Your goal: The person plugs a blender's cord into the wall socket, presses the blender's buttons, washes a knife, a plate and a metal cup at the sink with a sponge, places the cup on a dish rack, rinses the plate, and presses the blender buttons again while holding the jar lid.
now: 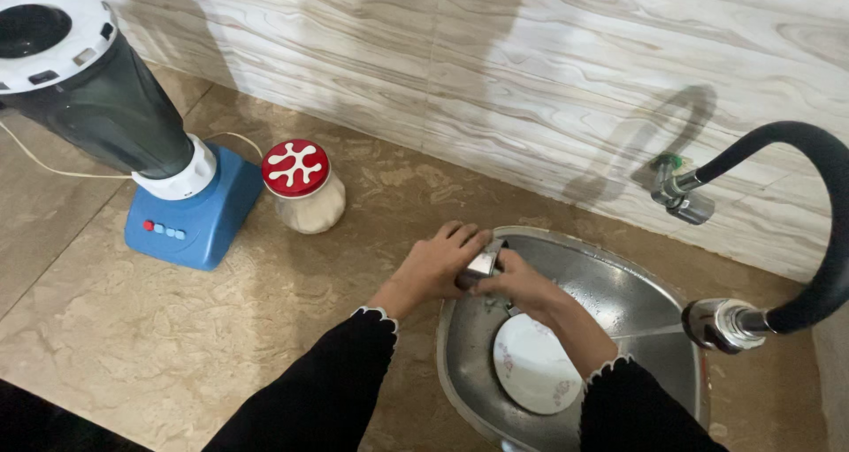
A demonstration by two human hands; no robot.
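At far left of the bench [177, 346]: blue-based blender [133, 142], jar tilted; just beside it a red-lidded glass jar [302, 187]. Left hand [438, 262] grips a small metal object [484, 264] at the sink [637, 293] rim; right hand [517, 286] closes on its other side. Object's long axis runs lower-left to upper-right; which end leads, cannot tell. White plate [535, 363] lies in the basin. Black hose tap [796, 240] at right.

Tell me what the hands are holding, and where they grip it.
Both the left hand and right hand grip a small shiny metal object, one at each end, over the steel sink; its kind is unclear.
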